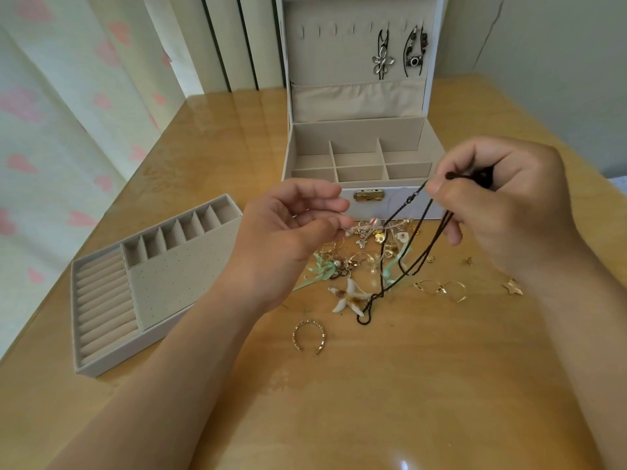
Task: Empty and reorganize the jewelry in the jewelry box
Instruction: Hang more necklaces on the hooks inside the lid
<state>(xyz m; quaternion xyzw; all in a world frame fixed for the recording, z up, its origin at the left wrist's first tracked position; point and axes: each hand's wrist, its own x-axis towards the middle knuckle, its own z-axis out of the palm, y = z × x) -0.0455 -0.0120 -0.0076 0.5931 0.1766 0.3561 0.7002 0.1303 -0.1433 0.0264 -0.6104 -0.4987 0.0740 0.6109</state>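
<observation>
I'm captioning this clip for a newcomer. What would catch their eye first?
The right hand pinches a dark cord necklace that dangles onto the table, while the left hand pinches a pale strand beside it. Under them lies a heap of gold jewelry with a white starfish. Behind stands the open jewelry box, two necklaces hanging in its lid.

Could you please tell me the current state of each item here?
White jewelry box: lid open, bottom compartments empty.
Beige velvet tray: out of the box, empty.
Black cord necklace: pinched by right hand, dangling.
Left hand: pinching pale tangled jewelry.
Gold open bangle: loose on wooden table.
</observation>
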